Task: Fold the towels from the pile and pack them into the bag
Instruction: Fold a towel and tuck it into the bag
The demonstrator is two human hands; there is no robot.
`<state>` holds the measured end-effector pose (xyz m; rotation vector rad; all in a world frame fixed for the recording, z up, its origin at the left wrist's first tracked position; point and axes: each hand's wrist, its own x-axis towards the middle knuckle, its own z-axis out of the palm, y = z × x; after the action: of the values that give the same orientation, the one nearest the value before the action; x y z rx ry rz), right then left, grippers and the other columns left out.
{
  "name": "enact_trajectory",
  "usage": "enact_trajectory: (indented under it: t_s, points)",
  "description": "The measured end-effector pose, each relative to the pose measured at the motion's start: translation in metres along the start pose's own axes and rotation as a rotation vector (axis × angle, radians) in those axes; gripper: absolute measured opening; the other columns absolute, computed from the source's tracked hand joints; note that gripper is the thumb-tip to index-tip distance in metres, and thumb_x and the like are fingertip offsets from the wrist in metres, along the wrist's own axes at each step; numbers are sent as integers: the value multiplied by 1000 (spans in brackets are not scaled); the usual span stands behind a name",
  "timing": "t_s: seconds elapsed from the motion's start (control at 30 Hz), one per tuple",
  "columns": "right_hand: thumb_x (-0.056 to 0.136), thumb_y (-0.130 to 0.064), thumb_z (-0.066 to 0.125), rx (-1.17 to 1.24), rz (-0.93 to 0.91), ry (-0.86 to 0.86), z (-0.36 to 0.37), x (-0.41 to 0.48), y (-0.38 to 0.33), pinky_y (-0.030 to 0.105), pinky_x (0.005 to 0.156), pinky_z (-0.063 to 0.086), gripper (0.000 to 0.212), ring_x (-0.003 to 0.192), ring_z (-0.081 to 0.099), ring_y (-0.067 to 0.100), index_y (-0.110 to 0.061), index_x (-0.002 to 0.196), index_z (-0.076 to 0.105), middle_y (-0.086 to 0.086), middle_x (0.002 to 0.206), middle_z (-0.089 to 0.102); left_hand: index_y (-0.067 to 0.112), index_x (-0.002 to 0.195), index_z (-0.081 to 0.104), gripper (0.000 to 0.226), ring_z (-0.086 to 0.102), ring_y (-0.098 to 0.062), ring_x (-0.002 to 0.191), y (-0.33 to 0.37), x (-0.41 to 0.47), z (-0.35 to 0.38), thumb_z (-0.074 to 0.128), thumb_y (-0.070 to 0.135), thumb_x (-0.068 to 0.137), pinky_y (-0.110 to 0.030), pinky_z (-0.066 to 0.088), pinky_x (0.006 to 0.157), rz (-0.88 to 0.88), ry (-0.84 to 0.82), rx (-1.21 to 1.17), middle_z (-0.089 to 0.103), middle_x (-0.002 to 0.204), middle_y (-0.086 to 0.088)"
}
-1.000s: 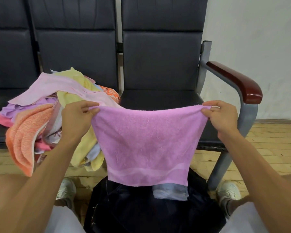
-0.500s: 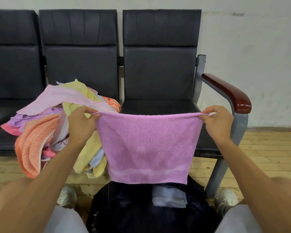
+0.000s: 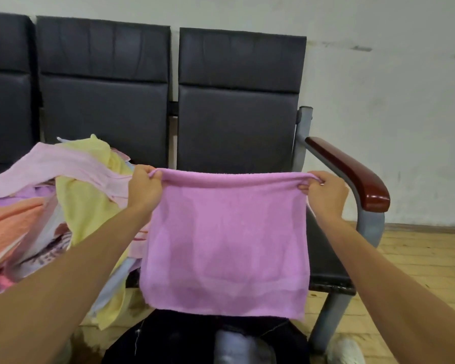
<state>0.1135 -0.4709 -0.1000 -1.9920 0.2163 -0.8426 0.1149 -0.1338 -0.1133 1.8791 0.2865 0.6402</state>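
A pink-purple towel [image 3: 226,243] hangs spread in front of me, doubled over along its top edge. My left hand [image 3: 143,187] pinches its top left corner. My right hand [image 3: 323,194] pinches the top right corner. The towel is stretched flat between them above the black seat [image 3: 326,261]. A pile of towels [image 3: 63,195] in pink, yellow, orange and lilac lies on the seat to the left. Below the towel, on the floor between my feet, sits a dark bag [image 3: 179,340] with a grey-blue folded towel [image 3: 237,346] inside.
A row of black padded chairs [image 3: 237,101] stands against a pale wall. A red-brown wooden armrest [image 3: 352,174] on a grey metal frame is just right of my right hand. The wooden floor [image 3: 418,261] shows at right. My white shoe [image 3: 348,350] is at the bottom right.
Both hands have lifted the towel higher and drawn it closer to the chair back. The view has tilted up, so less of the bag shows.
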Motion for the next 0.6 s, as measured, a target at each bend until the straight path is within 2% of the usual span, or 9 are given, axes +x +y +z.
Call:
enact_trajectory:
  t_s: [0.1,0.17,0.3,0.4,0.47,0.53,0.6]
  points:
    - [95,-7,53,56,15,53,15,14,9,29,81,51,22,88,62,17,-11,102,72,3,95,69,-3,101,55,22,52,-18,79,-4,16,18,44,16,99,-24,38,58,77,-45,42,52,87,-7]
    - [96,-9,51,84,14,92,21,22,11,24,79,45,22,88,59,15,-11,104,71,2,96,67,1,100,52,17,49,-9,74,0,19,27,43,16,100,-21,36,57,117,-45,26,49,86,-1]
    - [97,-8,49,80,12,82,28,28,20,22,76,42,23,88,57,14,-9,106,70,1,96,65,11,103,46,6,50,0,80,4,5,33,43,16,102,-14,38,62,174,-51,-68,50,92,12]
    - [100,-9,48,-88,-32,-46,25,15,34,19,74,40,22,87,55,13,-7,108,68,-1,95,60,12,102,46,5,51,-5,80,-9,-14,28,43,16,102,-19,40,64,155,-114,-41,52,93,2]
    - [100,-10,50,-189,-80,-151,18,2,41,18,72,40,20,85,55,13,-8,107,68,0,93,60,11,100,47,6,58,-20,87,-22,-24,17,44,16,102,-32,49,75,137,-210,13,57,98,-11]
    - [99,-9,51,-236,-89,-270,9,-9,44,25,76,50,18,85,60,16,-8,104,68,3,94,64,16,94,46,9,67,-32,90,-31,-35,4,44,14,102,-46,57,81,84,-350,10,63,99,-22]
    - [99,-8,50,-269,-76,-415,-1,-20,46,36,82,58,18,85,66,21,-13,99,68,6,94,68,19,90,42,15,72,-32,79,-36,-50,-7,42,10,102,-44,60,74,11,-476,19,66,88,-25]
